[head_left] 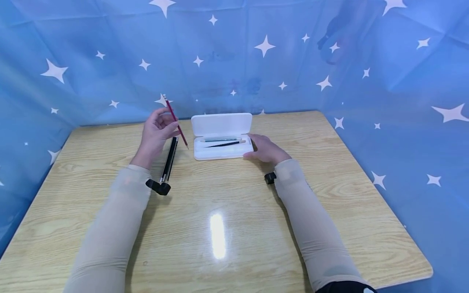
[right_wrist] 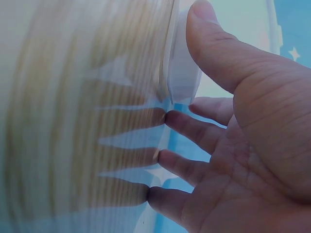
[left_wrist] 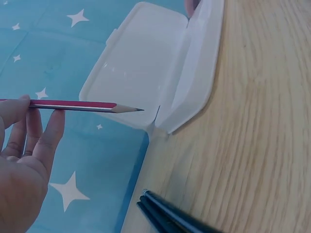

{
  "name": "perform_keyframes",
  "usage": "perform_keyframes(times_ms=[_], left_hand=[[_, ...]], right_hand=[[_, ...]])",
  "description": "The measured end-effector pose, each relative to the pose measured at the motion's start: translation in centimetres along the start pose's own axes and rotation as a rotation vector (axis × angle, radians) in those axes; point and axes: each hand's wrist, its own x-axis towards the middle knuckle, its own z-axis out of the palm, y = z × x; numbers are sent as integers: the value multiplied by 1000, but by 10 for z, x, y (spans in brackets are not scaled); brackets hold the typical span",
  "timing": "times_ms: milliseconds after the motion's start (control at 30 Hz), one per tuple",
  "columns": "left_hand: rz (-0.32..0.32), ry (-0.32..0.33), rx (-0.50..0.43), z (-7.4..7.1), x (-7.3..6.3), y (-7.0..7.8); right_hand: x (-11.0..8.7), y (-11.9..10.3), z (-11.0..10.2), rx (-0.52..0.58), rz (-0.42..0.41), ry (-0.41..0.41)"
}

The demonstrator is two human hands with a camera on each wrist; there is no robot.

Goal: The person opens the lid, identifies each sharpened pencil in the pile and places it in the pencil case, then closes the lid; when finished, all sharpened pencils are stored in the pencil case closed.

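My left hand (head_left: 155, 132) pinches a red pencil (head_left: 171, 109) between thumb and fingers, above the table. In the left wrist view the sharpened pencil (left_wrist: 80, 105) points toward the white pencil case (left_wrist: 133, 63). That pencil case (head_left: 223, 154) lies with its lid (head_left: 221, 125) raised at the back. Inside it rest a light-blue pencil (head_left: 221, 140) and a black pencil (head_left: 225, 144). My right hand (head_left: 267, 149) holds the case's right end, thumb at the front and index finger behind; the other fingertips touch the table in the right wrist view.
Several black pencils (head_left: 169, 160) lie together on the wooden table (head_left: 227, 191), left of the case and beside my left wrist. A blue star-patterned cloth (head_left: 234, 53) hangs behind the table's back edge. Each wrist wears a small black camera.
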Motion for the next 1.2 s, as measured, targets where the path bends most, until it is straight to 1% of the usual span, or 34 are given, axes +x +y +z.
perform_keyframes(times_ms=[100, 333, 500, 633, 767, 867, 933, 1200], left_hand=[[11, -4, 20, 5, 2, -3], [35, 0, 115, 16, 5, -7], [46, 1, 129, 25, 7, -10], [69, 11, 139, 30, 11, -15], [76, 40, 206, 33, 13, -20], [66, 57, 292, 36, 14, -24], [62, 61, 328, 37, 14, -27], [96, 43, 417, 39, 15, -38]], right_hand=[[-1, -1, 0, 4, 3, 0], [0, -1, 0, -11, 6, 1], [0, 0, 1, -12, 2, 1], [0, 0, 0, -13, -7, 9], [0, -1, 0, -13, -8, 10], [0, -1, 0, -12, -3, 5], [0, 0, 0, -10, 0, 2], [0, 0, -1, -6, -4, 2]])
